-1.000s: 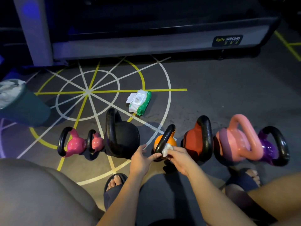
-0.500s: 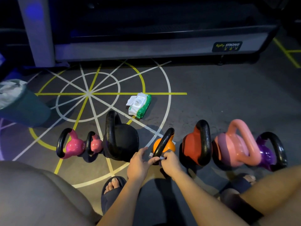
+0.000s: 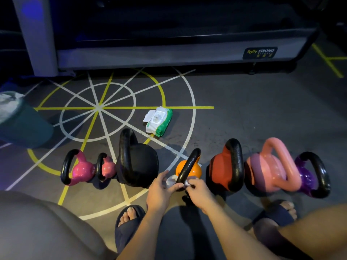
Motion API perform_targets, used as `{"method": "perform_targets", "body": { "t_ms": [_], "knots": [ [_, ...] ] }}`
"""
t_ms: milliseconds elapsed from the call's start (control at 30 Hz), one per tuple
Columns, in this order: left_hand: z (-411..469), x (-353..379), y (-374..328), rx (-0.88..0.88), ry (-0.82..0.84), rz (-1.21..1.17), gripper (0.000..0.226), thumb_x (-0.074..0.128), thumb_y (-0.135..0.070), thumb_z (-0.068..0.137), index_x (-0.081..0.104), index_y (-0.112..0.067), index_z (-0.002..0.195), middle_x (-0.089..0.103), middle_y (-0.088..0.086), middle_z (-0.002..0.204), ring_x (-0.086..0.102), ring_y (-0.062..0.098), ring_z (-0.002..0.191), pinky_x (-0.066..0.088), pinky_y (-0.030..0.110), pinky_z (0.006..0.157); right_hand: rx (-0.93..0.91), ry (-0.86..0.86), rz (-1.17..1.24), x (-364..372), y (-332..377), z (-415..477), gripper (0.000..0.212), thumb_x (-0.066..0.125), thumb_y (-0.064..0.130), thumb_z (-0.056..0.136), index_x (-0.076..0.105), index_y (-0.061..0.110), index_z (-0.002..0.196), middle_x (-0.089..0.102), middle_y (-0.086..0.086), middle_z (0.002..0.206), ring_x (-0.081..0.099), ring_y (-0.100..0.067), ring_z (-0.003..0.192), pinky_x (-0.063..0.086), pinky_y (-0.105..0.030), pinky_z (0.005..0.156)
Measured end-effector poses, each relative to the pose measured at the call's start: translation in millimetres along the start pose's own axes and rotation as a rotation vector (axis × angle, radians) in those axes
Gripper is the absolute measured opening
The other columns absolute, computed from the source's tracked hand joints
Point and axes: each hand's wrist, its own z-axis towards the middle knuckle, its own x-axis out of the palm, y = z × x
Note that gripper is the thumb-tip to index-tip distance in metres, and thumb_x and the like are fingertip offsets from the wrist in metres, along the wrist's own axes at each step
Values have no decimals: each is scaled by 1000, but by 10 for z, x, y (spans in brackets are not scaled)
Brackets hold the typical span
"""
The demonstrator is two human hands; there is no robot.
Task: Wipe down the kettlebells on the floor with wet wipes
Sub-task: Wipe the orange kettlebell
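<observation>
Several kettlebells stand in a row on the floor. The small orange kettlebell (image 3: 195,168) with a black handle sits in the middle. A white wet wipe (image 3: 171,180) is wrapped around the near end of that handle. My left hand (image 3: 159,192) pinches the wipe on the handle's left side. My right hand (image 3: 199,193) pinches it on the right side. Left of the orange one stand a large black kettlebell (image 3: 140,162) and two pink kettlebells (image 3: 82,168). To its right are a red kettlebell (image 3: 223,167), a light pink kettlebell (image 3: 266,169) and a purple kettlebell (image 3: 308,175).
A green and white wet wipe pack (image 3: 159,121) lies open on the floor beyond the row. A teal bin (image 3: 20,121) lined with a bag stands at the far left. A grey machine base (image 3: 169,51) runs along the back. My sandalled feet (image 3: 129,220) are close to the kettlebells.
The wipe has slid down the orange kettlebell's handle to its near end, and now both hands hold it there. The view has shifted slightly.
</observation>
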Motion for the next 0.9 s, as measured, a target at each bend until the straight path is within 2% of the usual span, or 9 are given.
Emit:
{"method": "perform_targets", "body": {
  "t_ms": [133, 233, 333, 400, 500, 600, 700, 833, 900],
  "knots": [
    [56, -41, -13, 53, 20, 27, 100, 80, -64, 55, 50, -27, 143, 57, -9, 126, 62, 9, 106, 54, 32, 94, -91, -49, -437, 32, 17, 38, 27, 50, 13, 95, 67, 15, 116, 52, 4, 127, 53, -16, 117, 41, -23, 95],
    [91, -52, -65, 133, 33, 88, 85, 83, -57, 61, 54, -30, 136, 54, -19, 116, 56, 5, 109, 50, 23, 92, -69, -29, -503, 50, 103, 16, 31, 48, 12, 97, 65, 13, 123, 53, -1, 130, 53, -20, 118, 43, -28, 95],
    [118, -46, -162, 185, 24, 21, 74, 80, -65, 68, 58, -32, 131, 55, -22, 117, 55, 1, 111, 53, 29, 94, 140, -23, -64, -30, 341, 8, 13, 50, 12, 98, 62, 17, 100, 60, 2, 94, 57, -19, 93, 43, -28, 76],
    [151, -29, -281, 199, -5, -51, 66, 74, -70, 75, 59, -33, 127, 58, -19, 118, 57, 0, 110, 54, 32, 94, 271, -6, 296, -121, 360, 57, 12, 50, 8, 99, 57, 16, 93, 62, 0, 78, 61, -17, 77, 47, -27, 69],
    [216, 33, -497, 265, -64, -28, 47, 65, -56, 91, 61, -27, 128, 60, -15, 116, 59, 1, 108, 54, 33, 95, 390, -12, 769, -262, 299, 59, 18, 47, -7, 94, 60, 3, 87, 64, -6, 58, 61, -16, 55, 49, -28, 60],
    [315, 132, -698, 280, -147, 41, 41, 62, -46, 96, 59, -22, 130, 60, -9, 115, 59, 3, 106, 50, 27, 93, 476, -172, 1105, -375, 309, 3, 18, 52, 6, 99, 67, 3, 91, 67, -11, 70, 60, -18, 59, 51, -28, 60],
    [402, 275, -895, 239, -141, 71, 41, 63, -46, 95, 58, -23, 128, 60, -6, 117, 59, 8, 105, 44, 22, 87, 278, -202, 1430, -501, 418, -2, 20, 52, 11, 100, 66, 2, 112, 71, -14, 91, 65, -19, 73, 53, -29, 70],
    [535, 470, -1140, 123, -57, 38, 47, 65, -47, 94, 53, -21, 131, 63, -7, 108, 65, 10, 98, 47, 24, 79, 105, -221, 1441, -639, 593, 38, 18, 54, 7, 99, 69, 4, 110, 74, -14, 100, 69, -20, 83, 53, -29, 71],
    [588, 568, -1129, 54, 12, 72, 50, 62, -49, 95, 50, -22, 135, 67, -2, 113, 65, 20, 109, 49, 33, 88, 69, -320, 1365, -666, 613, 62, 16, 56, 5, 99, 70, 6, 105, 75, -13, 98, 72, -19, 85, 56, -28, 70]
  ]
}}
